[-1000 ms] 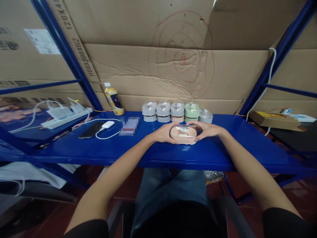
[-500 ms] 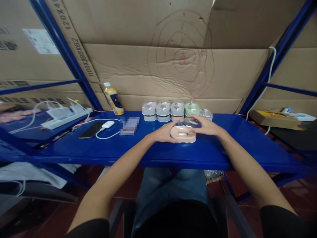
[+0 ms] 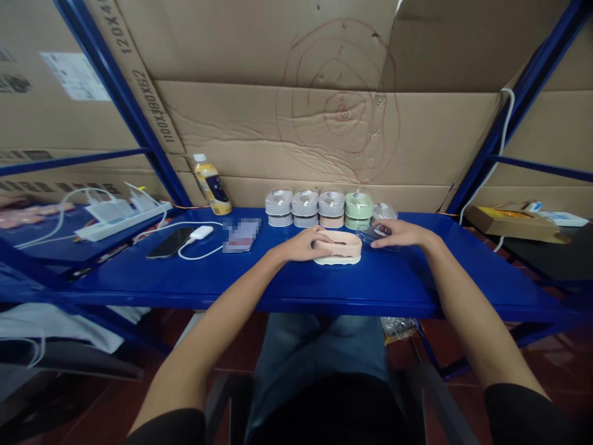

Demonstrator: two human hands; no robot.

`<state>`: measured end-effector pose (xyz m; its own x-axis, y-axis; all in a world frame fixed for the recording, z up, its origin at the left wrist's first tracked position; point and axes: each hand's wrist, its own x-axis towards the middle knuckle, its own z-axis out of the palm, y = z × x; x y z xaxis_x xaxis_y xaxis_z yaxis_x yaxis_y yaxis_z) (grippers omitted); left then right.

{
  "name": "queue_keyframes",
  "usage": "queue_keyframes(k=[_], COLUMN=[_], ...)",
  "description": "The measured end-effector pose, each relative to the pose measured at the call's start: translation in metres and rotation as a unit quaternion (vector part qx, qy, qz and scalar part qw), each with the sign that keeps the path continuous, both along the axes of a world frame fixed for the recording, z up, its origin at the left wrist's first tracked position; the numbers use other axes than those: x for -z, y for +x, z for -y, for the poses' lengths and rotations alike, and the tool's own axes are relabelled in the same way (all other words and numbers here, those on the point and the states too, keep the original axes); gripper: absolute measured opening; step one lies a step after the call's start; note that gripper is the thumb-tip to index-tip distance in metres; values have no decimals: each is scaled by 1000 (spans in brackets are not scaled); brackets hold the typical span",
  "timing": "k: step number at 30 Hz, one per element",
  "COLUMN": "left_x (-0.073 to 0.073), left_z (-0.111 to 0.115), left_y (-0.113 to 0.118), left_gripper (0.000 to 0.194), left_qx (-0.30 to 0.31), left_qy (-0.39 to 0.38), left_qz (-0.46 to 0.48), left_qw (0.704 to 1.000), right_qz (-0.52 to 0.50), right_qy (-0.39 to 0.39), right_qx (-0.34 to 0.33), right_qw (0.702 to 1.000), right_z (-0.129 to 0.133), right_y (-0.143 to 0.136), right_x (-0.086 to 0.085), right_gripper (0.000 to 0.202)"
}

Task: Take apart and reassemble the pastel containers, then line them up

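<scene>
My left hand grips the left end of a pale pink oval container, which stands uncovered on the blue shelf. A slot shows in its top, and its base has a wavy edge. To the right of it, my right hand has its fingers closed on a clear plastic lid, low over the shelf. Behind my hands a row of similar lidded containers stands, among them a green one and a grey one. Another clear lid lies at the row's right end, partly behind my right hand.
Left on the blue shelf are a yellow bottle, a phone, a white charger with cable and a blurred-out flat item. A cardboard wall closes the back. An open carton stands at the right.
My right hand has lifted the clear lid off the pink container and carried it right, down near the shelf. My left hand stays on the container, which has shifted slightly left.
</scene>
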<state>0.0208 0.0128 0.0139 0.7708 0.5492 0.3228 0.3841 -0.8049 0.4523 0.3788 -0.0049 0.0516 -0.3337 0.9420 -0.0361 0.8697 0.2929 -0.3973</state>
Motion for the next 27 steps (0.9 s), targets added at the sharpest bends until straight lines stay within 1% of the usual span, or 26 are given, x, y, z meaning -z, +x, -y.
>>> queue_keyframes(k=[3,7,10,12,17,20,22,24,27], left_x=[-9,-23,-27,-26,-22,-22,-22,-20,-13], left_z=[-7,-17,-22,-24,-24,-22,-21,-19,-12], left_y=[-15,-44,-64,-73,-80,-79,-78,-73,-57], left_gripper=[44,48,52,53,58,59,58,57,53], left_qx=[-37,-134,-217,-243,-248,-252,-251,-229,-147], left_qy=[-10,-22,-37,-41,-37,-30,-19,-2,21], left_qz=[-2,-20,-72,-105,-166,-167,-136,-80,7], left_qw=[999,991,973,964,954,953,958,970,989], right_qz=[8,39,38,35,28,29,31,29,37], right_qy=[-3,-19,-30,-35,-43,-44,-41,-38,-32], right_qx=[-6,-5,-1,-4,-4,-3,-4,-6,-10], right_qw=[1000,999,999,999,999,999,999,999,999], right_z=[0,3,5,4,0,-3,-4,-4,-6], right_y=[2,0,-3,-6,-7,-6,-6,-6,-5], right_x=[0,-2,-2,0,6,8,9,10,12], right_gripper=[96,92,93,95,100,107,112,117,121])
